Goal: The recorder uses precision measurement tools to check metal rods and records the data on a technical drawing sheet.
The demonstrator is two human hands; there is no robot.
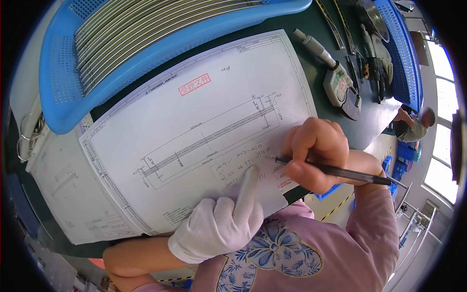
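Note:
A dark pen [348, 173] is gripped in the bare fingers of my right hand [318, 146], its tip at the handwritten notes on the lower right of a white technical drawing [146, 121]. My left hand [214, 228], in a white glove, rests on the sheet's lower edge. Its index finger stretches toward those notes, just left of the pen tip, while the other fingers curl under; it holds nothing. The drawing shows a long hatched bar with dimension lines and a red stamp above it.
Across the back left stands a blue perforated basket [56, 107] of long metal rods [146, 34]. A micrometer [335, 85] lies right of the drawing, near steel rulers [331, 24]. More papers [73, 190] lie at left. Another blue basket [401, 53] and a distant person [413, 126] are at right.

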